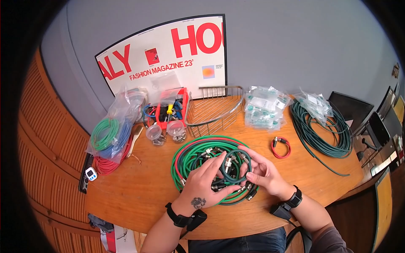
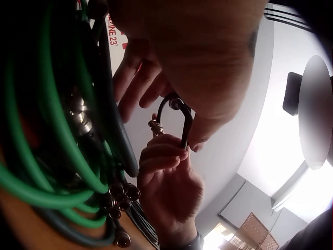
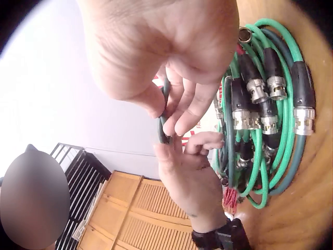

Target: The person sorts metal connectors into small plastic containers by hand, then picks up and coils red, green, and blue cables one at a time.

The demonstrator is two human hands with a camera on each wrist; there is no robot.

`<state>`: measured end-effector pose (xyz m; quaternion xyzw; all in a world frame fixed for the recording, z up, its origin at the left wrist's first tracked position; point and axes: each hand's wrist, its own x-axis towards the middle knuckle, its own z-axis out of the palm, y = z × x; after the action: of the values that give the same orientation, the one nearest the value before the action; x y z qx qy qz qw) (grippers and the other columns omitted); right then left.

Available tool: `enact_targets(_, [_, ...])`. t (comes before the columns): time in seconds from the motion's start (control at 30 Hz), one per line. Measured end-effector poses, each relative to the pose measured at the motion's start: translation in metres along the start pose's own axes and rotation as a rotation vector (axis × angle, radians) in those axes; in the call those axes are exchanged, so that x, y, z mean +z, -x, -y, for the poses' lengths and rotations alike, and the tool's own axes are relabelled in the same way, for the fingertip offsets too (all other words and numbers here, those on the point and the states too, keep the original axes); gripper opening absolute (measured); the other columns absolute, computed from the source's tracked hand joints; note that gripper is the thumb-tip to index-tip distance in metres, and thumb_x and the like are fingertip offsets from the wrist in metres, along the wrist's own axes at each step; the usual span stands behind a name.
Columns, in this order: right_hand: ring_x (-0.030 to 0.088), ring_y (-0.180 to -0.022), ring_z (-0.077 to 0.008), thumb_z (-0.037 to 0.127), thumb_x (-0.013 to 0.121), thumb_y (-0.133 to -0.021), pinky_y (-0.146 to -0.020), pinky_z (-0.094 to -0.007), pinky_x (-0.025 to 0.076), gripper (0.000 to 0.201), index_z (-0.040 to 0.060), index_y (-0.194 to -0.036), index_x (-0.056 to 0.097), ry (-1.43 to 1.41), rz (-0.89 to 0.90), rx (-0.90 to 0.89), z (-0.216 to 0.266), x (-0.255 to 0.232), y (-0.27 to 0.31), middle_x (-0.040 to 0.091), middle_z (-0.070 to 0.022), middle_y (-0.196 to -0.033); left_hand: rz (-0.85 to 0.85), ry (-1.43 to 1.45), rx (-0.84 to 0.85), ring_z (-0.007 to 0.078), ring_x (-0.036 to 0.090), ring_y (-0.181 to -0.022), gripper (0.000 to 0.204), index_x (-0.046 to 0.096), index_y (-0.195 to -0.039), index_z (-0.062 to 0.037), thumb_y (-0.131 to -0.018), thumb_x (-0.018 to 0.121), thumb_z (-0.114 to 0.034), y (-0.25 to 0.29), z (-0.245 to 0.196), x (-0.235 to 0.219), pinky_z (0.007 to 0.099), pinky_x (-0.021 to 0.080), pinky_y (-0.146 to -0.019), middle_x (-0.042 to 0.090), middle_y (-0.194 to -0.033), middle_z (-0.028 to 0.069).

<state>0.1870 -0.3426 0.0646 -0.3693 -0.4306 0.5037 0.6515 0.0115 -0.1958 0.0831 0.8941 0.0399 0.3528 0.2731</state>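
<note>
Both hands hold a small coiled dark green cable (image 1: 223,172) over a larger pile of coiled cables (image 1: 179,158). A silver connector (image 1: 228,163) shows inside its loop. My right hand (image 1: 265,173) pinches the loop's right side between thumb and fingers. On the other side is my left hand (image 1: 203,182), its thumb and fingers about the loop's left and lower edge. In the right wrist view the left thumb (image 3: 165,161) meets the cable just below the right fingertips. The pile is mostly green, with a red cable and several black-booted silver connectors (image 3: 303,117).
A small red cable coil (image 1: 288,148) lies to the right, near a large dark green coil (image 1: 322,139). Behind stand a wire basket (image 1: 215,122), a red bin (image 1: 184,99), clear tubs (image 1: 156,135) and bagged parts (image 1: 265,107). Bagged cables (image 1: 105,135) and a white timer (image 1: 90,173) are left.
</note>
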Motion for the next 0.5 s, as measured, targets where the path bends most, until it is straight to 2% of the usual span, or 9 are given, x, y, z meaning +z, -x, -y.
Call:
enact_targets(0.17, [0.063,-0.089,-0.0123,0.001,0.058,-0.096,-0.083,-0.0255,0.051,0.068,0.0074,-0.155,0.023,0.031,-0.021,0.022,0.003,-0.002,0.0,0.062,-0.0062,-0.102,0.03,0.03,0.004,0.0185,0.068,-0.071,0.079,0.052,-0.134,0.0038,-0.071,0.086,-0.028,0.001,0.004,0.0,0.0307,0.055,-0.063,0.065,-0.111,0.015])
enact_targets(0.5, [0.064,-0.092,-0.0131,-0.001,0.057,-0.096,-0.086,-0.026,0.051,0.069,0.0073,-0.155,0.022,0.028,0.014,0.047,0.0,-0.007,0.001,0.062,-0.0058,-0.104,-0.012,0.036,0.073,0.0189,0.069,-0.069,0.072,0.056,-0.126,0.0067,-0.068,0.088,-0.021,0.002,0.011,0.002,0.0293,0.055,-0.062,0.066,-0.104,0.016])
